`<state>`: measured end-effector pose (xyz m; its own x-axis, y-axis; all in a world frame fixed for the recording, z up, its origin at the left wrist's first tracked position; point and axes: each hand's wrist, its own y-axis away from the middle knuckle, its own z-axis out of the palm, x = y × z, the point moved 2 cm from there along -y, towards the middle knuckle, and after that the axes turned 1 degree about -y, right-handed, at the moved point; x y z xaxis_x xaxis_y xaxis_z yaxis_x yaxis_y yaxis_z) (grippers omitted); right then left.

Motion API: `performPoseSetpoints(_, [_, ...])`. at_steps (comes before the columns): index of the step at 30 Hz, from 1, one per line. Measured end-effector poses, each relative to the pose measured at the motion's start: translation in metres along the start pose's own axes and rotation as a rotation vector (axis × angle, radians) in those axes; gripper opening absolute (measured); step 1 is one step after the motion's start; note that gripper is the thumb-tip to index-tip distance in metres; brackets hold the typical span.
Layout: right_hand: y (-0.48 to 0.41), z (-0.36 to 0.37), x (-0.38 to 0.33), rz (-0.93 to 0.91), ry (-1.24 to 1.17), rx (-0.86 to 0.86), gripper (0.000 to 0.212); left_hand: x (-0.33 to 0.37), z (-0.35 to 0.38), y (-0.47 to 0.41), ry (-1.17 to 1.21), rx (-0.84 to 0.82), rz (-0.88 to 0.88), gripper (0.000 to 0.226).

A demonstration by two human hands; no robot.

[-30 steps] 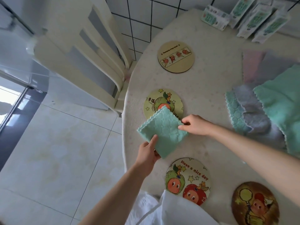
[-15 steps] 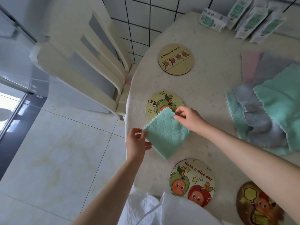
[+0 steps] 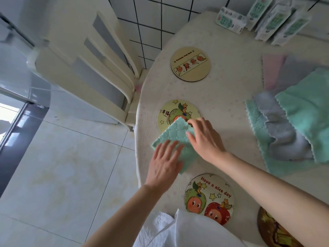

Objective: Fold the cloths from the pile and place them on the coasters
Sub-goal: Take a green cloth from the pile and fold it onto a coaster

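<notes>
A folded mint-green cloth (image 3: 175, 133) lies on the table, its far corner overlapping the yellow apple coaster (image 3: 173, 112). My left hand (image 3: 164, 164) lies flat with spread fingers on the cloth's near left part. My right hand (image 3: 204, 139) presses its fingers on the cloth's right side. The pile of cloths (image 3: 292, 125), green, grey and pink, sits unfolded at the right. Other coasters: a beige one (image 3: 190, 64) farther back, a "Have a nice day" one (image 3: 209, 197) near me, and a dark one (image 3: 274, 229) at the bottom right.
Several white and green boxes (image 3: 263, 20) stand at the table's far edge. A cream chair (image 3: 92, 68) stands left of the table, close to its rim (image 3: 140, 139). Tiled floor lies below on the left.
Both hands let go of the cloth's corners and now lie flat on it. The cloth sits slightly farther up, onto the yellow coaster's edge.
</notes>
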<state>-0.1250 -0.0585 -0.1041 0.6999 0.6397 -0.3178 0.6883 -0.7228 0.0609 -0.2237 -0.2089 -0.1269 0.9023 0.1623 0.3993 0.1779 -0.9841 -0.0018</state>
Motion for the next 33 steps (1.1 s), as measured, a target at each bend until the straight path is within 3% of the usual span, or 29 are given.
performPoseSetpoints(3, [0.024, 0.014, 0.002, -0.081, 0.13, -0.025, 0.043, 0.0, 0.016, 0.007, -0.054, -0.118, 0.06, 0.06])
performPoseSetpoints(8, [0.038, 0.022, 0.02, -0.033, 0.19, -0.052, 0.047, -0.017, 0.016, 0.014, -0.069, -0.144, 0.009, 0.062])
performPoseSetpoints(15, [0.042, 0.016, 0.037, 0.136, 0.125, -0.002, 0.031, -0.033, -0.007, 0.001, 0.099, 0.046, -0.192, 0.036])
performPoseSetpoints(18, [0.043, 0.017, 0.036, 0.169, 0.01, -0.036, 0.029, -0.041, -0.013, -0.018, 0.199, 0.117, -0.309, 0.011])
performPoseSetpoints(23, [0.038, 0.019, 0.036, 0.231, -0.196, -0.136, 0.038, -0.05, -0.018, -0.045, 0.227, -0.095, -0.478, 0.02])
performPoseSetpoints(30, [0.027, 0.014, 0.041, 0.336, -0.355, -0.376, 0.032, -0.055, -0.021, -0.056, 0.228, -0.447, -0.649, 0.012])
performPoseSetpoints(33, [0.022, -0.005, 0.042, 0.363, -0.48, -0.452, 0.027, -0.057, -0.03, -0.062, 0.343, -0.535, -0.708, 0.011])
